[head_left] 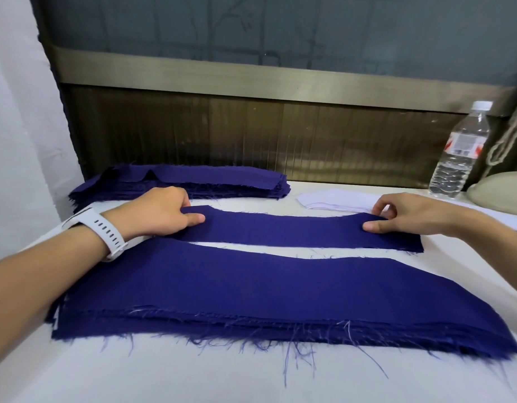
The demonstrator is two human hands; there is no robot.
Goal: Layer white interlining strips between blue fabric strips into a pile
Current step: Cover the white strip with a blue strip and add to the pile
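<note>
The left hand pinches the left end of a single blue strip, thumb on top. The strip lies just beyond the near pile on the table. The cloth looks light, limp and frayed, so I judge it would sag and shed threads unless held taut at both ends. The right hand pinches its right end likewise. White interlining strips lie further beyond the pile, to the right.

A single blue strip lies flat just behind the frayed near pile; farther behind that pile sit a blue stack and, rightward, white interlining strips.
</note>
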